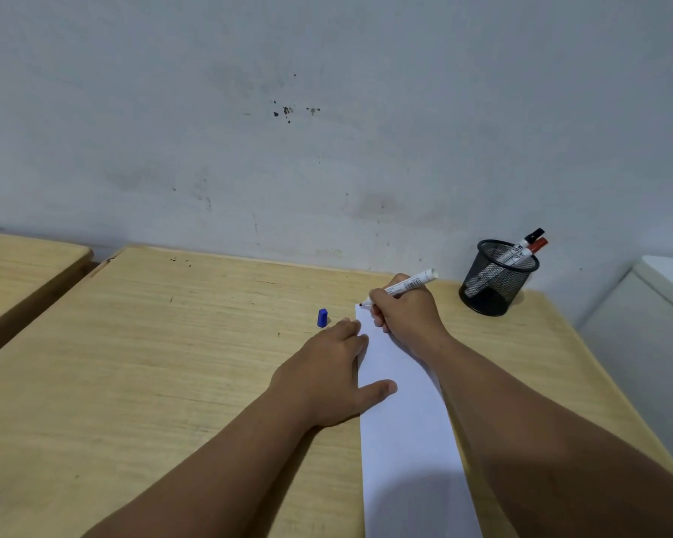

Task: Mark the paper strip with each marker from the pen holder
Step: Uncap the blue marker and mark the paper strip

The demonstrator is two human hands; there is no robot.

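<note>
A long white paper strip [408, 432] lies on the wooden desk [152, 363], running from the near edge toward the wall. My right hand [405, 312] grips an uncapped white marker [410, 284], its dark tip touching the strip's far left corner. My left hand [327, 378] lies flat on the desk, fingers spread, with thumb and fingertips pressing the strip's left edge. The marker's blue cap [322, 318] stands on the desk just left of the strip. A black mesh pen holder [494, 279] at the back right contains a black-capped marker [531, 238] and a red-capped marker [537, 246].
A stained grey wall [327, 130] rises directly behind the desk. A second wooden desk [20, 266] adjoins on the left across a narrow gap. A white cabinet or appliance [645, 316] stands to the right of the desk.
</note>
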